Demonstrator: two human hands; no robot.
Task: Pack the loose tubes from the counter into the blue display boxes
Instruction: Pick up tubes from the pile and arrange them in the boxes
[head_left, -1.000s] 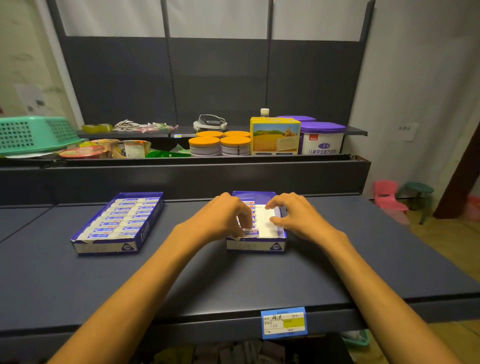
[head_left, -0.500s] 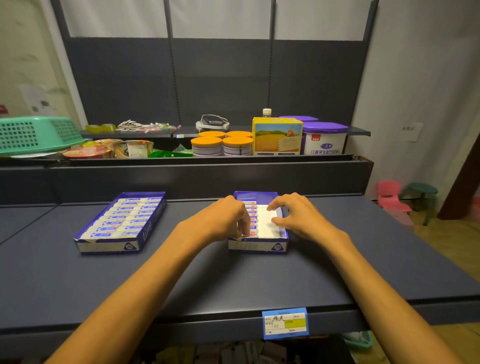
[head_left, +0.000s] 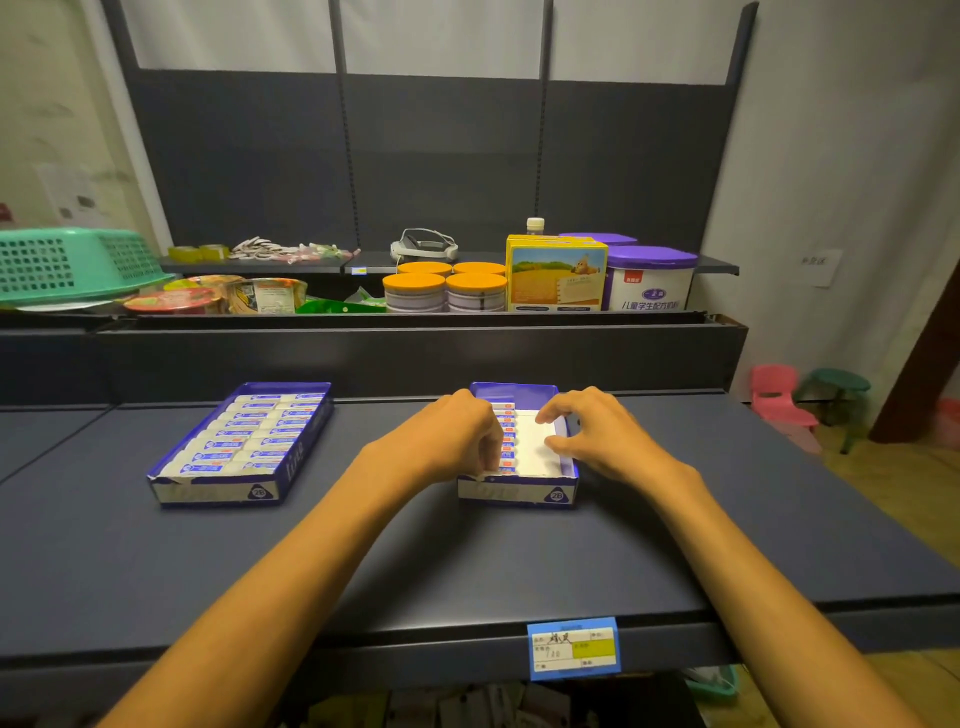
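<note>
A blue-and-yellow price tag (head_left: 572, 648) hangs on the front lip of the dark tabletop (head_left: 467, 561). Beyond it both forearms reach to the right blue box (head_left: 519, 493), whose long axis runs away from the viewer. The left hand (head_left: 447, 441) covers the box's left half, fingers (head_left: 488, 457) curled down onto the column of tubes (head_left: 506, 436); whether they pinch one cannot be told. Each tube lies crosswise, left to right. The right hand (head_left: 592, 436) arches over the bare white right half, fingers bent, holding nothing visible. Compared with half a second ago, the hands sit nearly the same. To the left, well apart, a full blue box (head_left: 218, 491) holds two columns of tubes. Behind, a shelf carries orange-lidded tins (head_left: 444, 291), a yellow carton (head_left: 556, 278), a purple-lidded tub (head_left: 652, 278) and a green basket (head_left: 72, 265).
</note>
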